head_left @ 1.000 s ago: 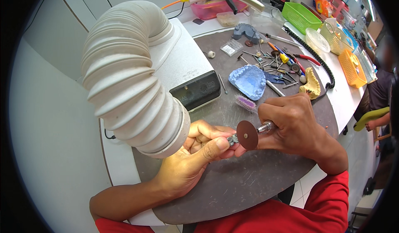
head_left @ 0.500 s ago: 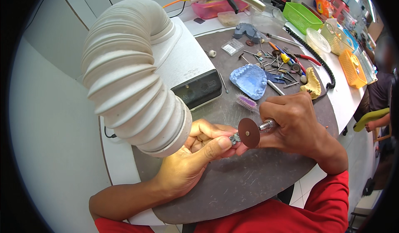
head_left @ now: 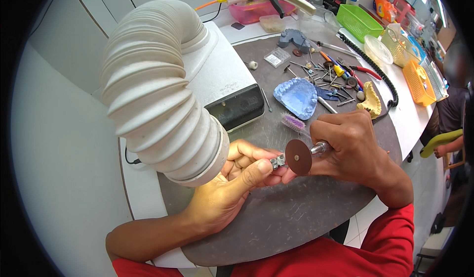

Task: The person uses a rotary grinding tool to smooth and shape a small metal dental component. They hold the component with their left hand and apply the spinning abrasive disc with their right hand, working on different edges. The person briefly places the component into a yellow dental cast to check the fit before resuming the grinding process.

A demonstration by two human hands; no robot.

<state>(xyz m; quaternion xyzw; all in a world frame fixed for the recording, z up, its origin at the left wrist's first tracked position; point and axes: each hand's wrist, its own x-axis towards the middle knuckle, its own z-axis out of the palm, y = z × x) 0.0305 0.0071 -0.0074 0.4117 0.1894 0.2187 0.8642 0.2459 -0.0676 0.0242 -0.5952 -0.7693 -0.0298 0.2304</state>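
My left hand (head_left: pixel 232 178) pinches a small grey metal dental casting (head_left: pixel 277 162) between thumb and fingers, over the front of the dark work board. My right hand (head_left: pixel 348 148) is wrapped round a rotary handpiece (head_left: pixel 321 147), of which only the silvery front end shows. On its tip sits a thin round brown cutting disc (head_left: pixel 299 164), right beside the casting and covering its right end. Whether disc and casting touch, I cannot tell. The fingertips of both hands meet below the disc. Just beyond lies a brush with purple bristles (head_left: pixel 293 122).
A ribbed white suction hose (head_left: pixel 153 94) arches down close to my left hand. Farther back lie a blue dental model (head_left: pixel 296 98), a yellowish one (head_left: pixel 369 100), a grey one (head_left: pixel 294 39) and several scattered burs. A black coiled cord (head_left: pixel 377 64) runs along the board's right side.
The disc has shifted slightly to the right, so more of the casting shows. The casting is turned a little in my left fingers. Both grips stay as they were.
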